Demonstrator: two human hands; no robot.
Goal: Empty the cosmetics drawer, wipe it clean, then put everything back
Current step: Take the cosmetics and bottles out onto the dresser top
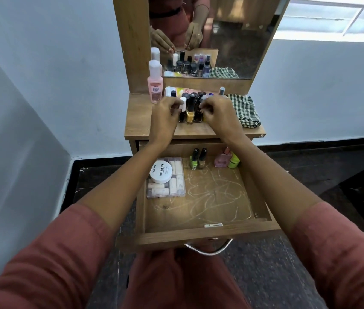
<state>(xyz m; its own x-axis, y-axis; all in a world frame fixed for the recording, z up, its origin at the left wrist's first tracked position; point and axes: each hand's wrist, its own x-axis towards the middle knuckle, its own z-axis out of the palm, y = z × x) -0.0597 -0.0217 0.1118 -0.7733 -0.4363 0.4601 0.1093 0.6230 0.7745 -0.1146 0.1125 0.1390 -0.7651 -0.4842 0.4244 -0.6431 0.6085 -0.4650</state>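
**Wood brown, with pinks and greens**

The brown wood-grain desk [194, 130] carries a green-and-white checked cloth [245, 110], a tall pink plastic bottle capped white [155, 85] and a yellow glass polish bottle capped black [190, 115]. Pale chalky scribbles cross the matching wooden drawer [216, 197], around a round white tub lettered black [161, 173] and a lime-green polish bottle [194, 162].

"ZUDIO NAIL POLISH", white tub [161, 173]
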